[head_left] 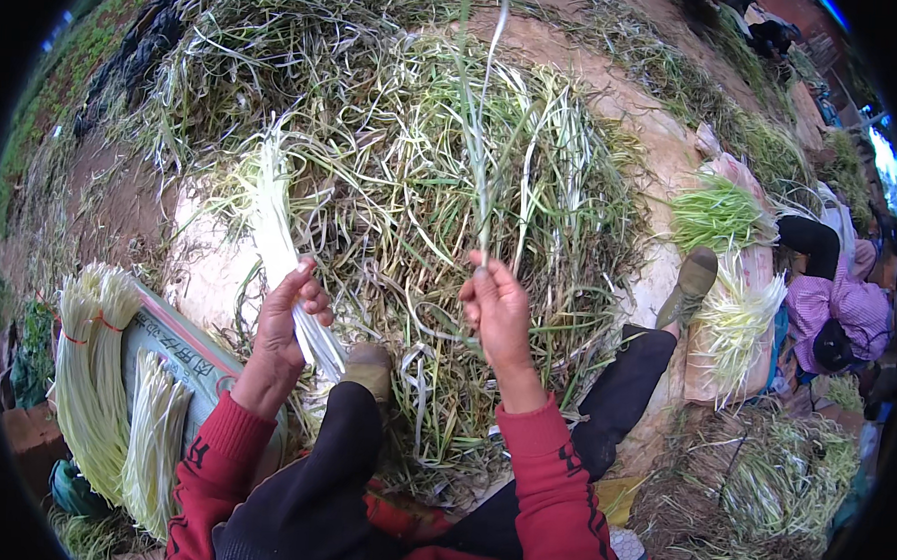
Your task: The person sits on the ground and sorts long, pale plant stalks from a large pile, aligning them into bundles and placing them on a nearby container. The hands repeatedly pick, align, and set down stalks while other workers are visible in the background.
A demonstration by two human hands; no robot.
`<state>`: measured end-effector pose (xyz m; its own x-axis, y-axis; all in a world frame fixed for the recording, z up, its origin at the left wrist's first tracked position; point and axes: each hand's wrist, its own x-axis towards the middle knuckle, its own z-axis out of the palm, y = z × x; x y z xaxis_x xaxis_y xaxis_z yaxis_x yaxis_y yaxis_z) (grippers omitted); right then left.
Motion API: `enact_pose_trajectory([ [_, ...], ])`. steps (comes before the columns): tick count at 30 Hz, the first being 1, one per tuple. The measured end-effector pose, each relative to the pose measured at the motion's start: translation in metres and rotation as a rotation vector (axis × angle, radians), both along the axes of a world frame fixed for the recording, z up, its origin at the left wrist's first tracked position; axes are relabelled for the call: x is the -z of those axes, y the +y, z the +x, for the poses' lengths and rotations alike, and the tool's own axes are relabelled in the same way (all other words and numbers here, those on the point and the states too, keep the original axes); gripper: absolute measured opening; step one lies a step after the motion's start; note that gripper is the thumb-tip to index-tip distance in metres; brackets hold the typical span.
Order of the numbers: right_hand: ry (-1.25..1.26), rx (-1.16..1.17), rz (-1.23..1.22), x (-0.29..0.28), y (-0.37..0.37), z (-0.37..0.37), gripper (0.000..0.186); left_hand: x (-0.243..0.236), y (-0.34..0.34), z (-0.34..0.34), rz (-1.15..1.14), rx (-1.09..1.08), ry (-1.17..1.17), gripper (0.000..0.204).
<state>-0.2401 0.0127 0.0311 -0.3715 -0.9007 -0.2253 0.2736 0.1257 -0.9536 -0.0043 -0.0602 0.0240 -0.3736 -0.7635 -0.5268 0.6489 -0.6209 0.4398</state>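
Left hand (289,318) clamps the cleaned white stalk bunch (276,227); right hand (497,312) pinches one green stalk (475,131). I'd strip it fully before adding.

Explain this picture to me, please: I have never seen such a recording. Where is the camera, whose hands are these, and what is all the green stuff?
There is no machine here. The single picture comes from a wide fisheye camera worn on a person's head, looking down, so straight edges bend near the rim. The red-sleeved forearms coming in from below are the wearer's own. The left hand has its grip closed on a bunch of cleaned white stalks. The right hand pinches a single long green stalk, held upright. In front lies a big heap of loose green and white leaves on the ground. At the left, tied bundles of pale stalks lie on a green sack. At the right edge another person in purple crouches by more stalks.
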Motion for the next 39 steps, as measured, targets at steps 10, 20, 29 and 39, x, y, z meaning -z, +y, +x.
enact_pose_trajectory([
  [10,0.149,-0.289,0.132,0.042,0.09,0.103,0.027,0.01,0.038,0.0,-0.024,0.223,-0.436,0.024],
  [20,0.192,-0.4,0.124,0.037,0.08,0.098,0.033,0.005,0.043,-0.008,-0.056,0.359,-0.384,0.024],
  [29,-0.079,-0.039,-0.008,0.041,0.013,0.094,0.02,0.008,0.057,-0.018,-0.305,0.428,-0.556,0.016],
  [39,-1.043,0.261,-0.067,0.048,0.027,0.097,0.021,-0.001,0.05,-0.016,-0.095,0.349,-0.373,0.015],
])
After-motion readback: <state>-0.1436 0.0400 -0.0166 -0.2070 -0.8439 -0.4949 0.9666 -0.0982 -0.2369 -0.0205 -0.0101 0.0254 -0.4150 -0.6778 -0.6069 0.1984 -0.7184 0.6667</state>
